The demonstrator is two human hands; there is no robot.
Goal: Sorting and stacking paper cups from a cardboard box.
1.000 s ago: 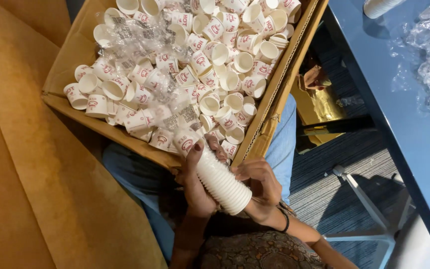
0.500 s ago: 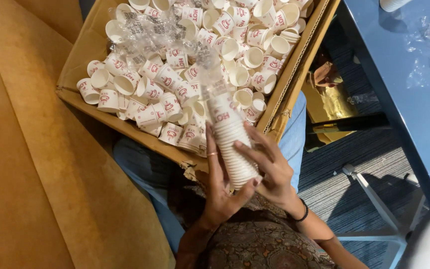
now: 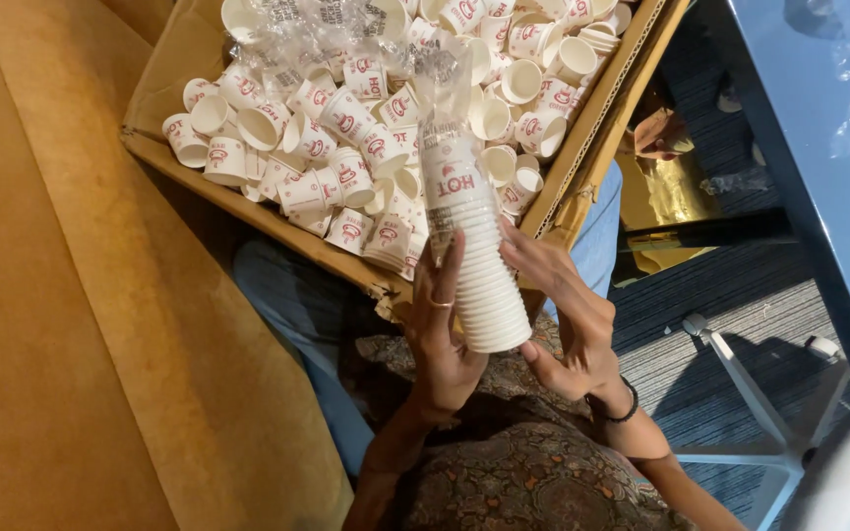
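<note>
Between your two hands, you are holding a tall stack of nested paper cups (image 3: 474,256), tilted with its open bottom end toward your lap and its top leaning up over the cardboard box (image 3: 582,147). Your left hand (image 3: 442,334) is cupping the stack from its left side, fingers extended along the column, probably to keep the nested cups from bending apart. Your right hand (image 3: 568,315) is closing around the lower right side, thumb tucked near the bottom rim, likely bracing that end so nothing slides out. Both hands are gripping the stack; neither is free.

Just beyond your fingertips, the upper part of the stack is wearing a clear plastic sleeve (image 3: 442,88), crumpled at the tip. Past it, the box is resting on your knees and is filling most of the far view with loose cups (image 3: 327,147), white with red print, lying every way.

To the left of your left hand, a tan sofa cushion (image 3: 71,324) is running alongside. Well right of your right hand, a blue counter (image 3: 819,177) is standing over striped carpet (image 3: 700,285).
</note>
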